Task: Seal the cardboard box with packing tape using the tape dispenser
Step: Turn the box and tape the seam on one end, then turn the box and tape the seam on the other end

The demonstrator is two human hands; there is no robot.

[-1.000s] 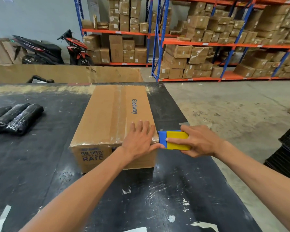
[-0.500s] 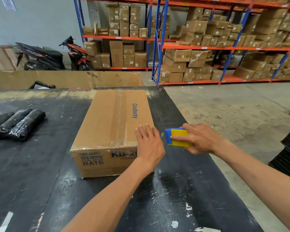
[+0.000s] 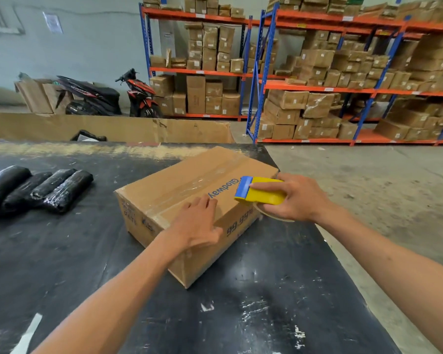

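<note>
A brown cardboard box [image 3: 179, 190] with blue "Glodway" print lies on the black table [image 3: 62, 251], turned at an angle. Clear tape runs along its top seam. My left hand [image 3: 197, 226] rests flat on the near top edge of the box, fingers spread. My right hand [image 3: 297, 198] grips a yellow and blue tape dispenser [image 3: 258, 191] at the box's right side, just above its top edge. A roll of clear tape [image 3: 271, 214] shows under that hand.
Several black wrapped rolls [image 3: 36, 190] lie at the table's left. A long cardboard sheet [image 3: 113, 129] stands behind the table. The table's right edge drops to a concrete floor [image 3: 368, 187]. Shelving racks [image 3: 317, 85] with cartons and a parked motorbike [image 3: 108, 98] stand beyond.
The box has been rotated so a corner now points toward me. My left hand shifted along the near top edge, and my right hand lifted the dispenser up over the box's right side.
</note>
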